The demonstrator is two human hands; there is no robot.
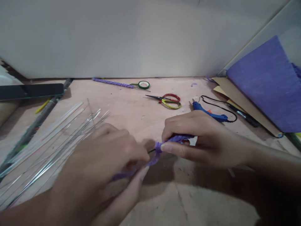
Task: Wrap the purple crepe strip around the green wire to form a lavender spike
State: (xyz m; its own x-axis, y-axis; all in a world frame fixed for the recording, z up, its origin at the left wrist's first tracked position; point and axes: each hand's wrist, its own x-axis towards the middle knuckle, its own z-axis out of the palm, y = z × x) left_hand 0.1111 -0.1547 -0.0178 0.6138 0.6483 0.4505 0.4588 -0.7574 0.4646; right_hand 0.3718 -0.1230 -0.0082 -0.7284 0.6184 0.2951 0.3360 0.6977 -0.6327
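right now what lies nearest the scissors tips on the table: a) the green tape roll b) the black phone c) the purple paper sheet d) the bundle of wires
a: the green tape roll sits just above and left of the scissors, closer than anything else listed.

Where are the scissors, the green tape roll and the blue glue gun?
scissors [169, 101]: head view, on the red and yellow handles.
green tape roll [144, 84]: head view, on its ring.
blue glue gun [209, 113]: head view, on its body.
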